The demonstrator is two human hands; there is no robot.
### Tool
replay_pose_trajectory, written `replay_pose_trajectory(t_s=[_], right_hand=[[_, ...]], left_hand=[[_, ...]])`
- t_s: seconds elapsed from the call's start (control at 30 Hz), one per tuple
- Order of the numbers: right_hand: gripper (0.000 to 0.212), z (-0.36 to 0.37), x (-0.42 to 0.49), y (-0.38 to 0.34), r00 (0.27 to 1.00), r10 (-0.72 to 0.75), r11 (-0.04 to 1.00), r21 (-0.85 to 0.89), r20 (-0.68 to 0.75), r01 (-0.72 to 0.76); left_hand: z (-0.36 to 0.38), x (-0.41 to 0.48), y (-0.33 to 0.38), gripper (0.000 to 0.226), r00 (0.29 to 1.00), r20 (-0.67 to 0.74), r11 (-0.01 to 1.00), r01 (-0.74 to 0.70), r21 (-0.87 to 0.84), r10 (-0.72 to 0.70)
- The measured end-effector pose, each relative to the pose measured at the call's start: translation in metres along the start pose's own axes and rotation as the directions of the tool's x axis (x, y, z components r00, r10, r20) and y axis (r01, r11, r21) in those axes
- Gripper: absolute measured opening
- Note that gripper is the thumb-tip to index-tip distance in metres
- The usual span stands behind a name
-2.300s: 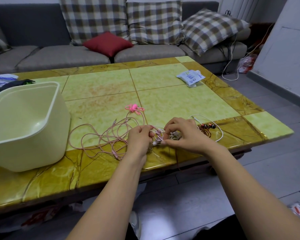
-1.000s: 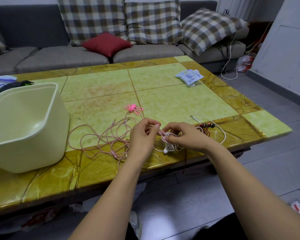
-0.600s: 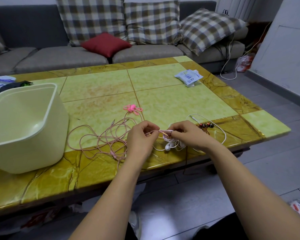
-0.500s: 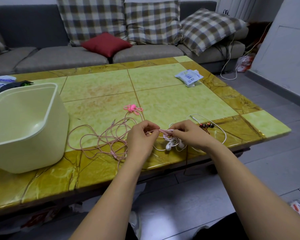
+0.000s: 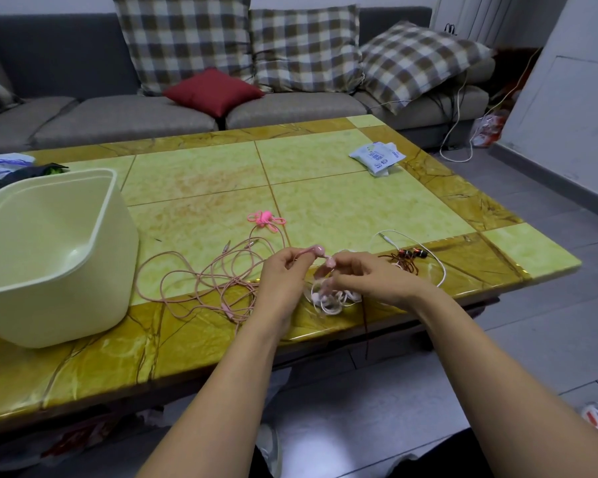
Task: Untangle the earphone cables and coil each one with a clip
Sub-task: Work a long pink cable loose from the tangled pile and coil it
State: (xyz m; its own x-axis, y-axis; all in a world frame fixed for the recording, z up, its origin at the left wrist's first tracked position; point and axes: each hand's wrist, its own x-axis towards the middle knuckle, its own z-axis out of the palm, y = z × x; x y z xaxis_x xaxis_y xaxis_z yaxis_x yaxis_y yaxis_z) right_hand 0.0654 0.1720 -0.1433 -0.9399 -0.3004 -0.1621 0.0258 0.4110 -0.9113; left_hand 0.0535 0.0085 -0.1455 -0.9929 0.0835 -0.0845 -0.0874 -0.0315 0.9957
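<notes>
Blue print on the white packet [image 5: 377, 157], too small for reading

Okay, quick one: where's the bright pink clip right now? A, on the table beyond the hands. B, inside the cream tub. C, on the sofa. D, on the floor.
A: the bright pink clip lies on the table, just past the loose pink earphone cable, outside the tub.

table [image 5: 325, 208]: glossy, smooth, stone-look; under fingers [image 5: 283, 262]
tub [image 5: 83, 305]: smooth plastic, dull sheen; left of fingers
pink cable [image 5: 194, 281]: matt, rubbery; left of fingers
white cable [image 5: 441, 270]: smooth, shiny plastic; right of fingers
cushions [image 5: 187, 39]: woven cloth; beyond fingers
</notes>
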Motion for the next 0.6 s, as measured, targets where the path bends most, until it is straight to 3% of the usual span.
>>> replay_pose_trajectory(t_s=[0.1,0.17,0.27,0.33,0.37,0.43,0.6], right_hand=[[0.009,-0.001,0.001,0.005,0.994,0.005,0.988,-0.151,-0.107,-0.022],[0.019,-0.005,0.001,0.004,0.971,-0.04,0.943,-0.331,-0.237,-0.042],[0.075,-0.01,-0.005,-0.005,0.958,0.016,0.739,-0.642,-0.286,-0.204],[0.111,-0.011,-0.009,-0.007,0.947,0.21,0.619,-0.717,-0.243,-0.321],[0.118,-0.01,-0.011,-0.006,0.927,0.301,0.569,-0.738,-0.223,-0.362],[0.114,-0.011,-0.013,-0.002,0.898,0.382,0.532,-0.743,-0.218,-0.406],[0.074,-0.022,-0.004,0.002,0.89,0.316,0.65,-0.609,-0.327,-0.455]], left_hand=[[-0.001,0.0,0.002,0.019,0.998,-0.059,0.997,0.013,-0.076,-0.018],[-0.003,0.004,0.0,0.018,0.99,-0.137,0.994,-0.003,-0.106,-0.012],[-0.007,0.009,-0.003,0.015,0.973,-0.232,0.994,-0.03,-0.109,0.004],[-0.009,0.01,-0.003,0.013,0.964,-0.265,0.99,-0.036,-0.135,-0.001],[-0.009,0.011,-0.003,0.012,0.962,-0.274,0.989,-0.037,-0.14,-0.003],[-0.008,0.011,-0.003,0.011,0.963,-0.269,0.989,-0.039,-0.145,-0.002],[-0.007,0.007,-0.001,0.012,0.969,-0.245,0.99,-0.058,-0.129,0.025]])
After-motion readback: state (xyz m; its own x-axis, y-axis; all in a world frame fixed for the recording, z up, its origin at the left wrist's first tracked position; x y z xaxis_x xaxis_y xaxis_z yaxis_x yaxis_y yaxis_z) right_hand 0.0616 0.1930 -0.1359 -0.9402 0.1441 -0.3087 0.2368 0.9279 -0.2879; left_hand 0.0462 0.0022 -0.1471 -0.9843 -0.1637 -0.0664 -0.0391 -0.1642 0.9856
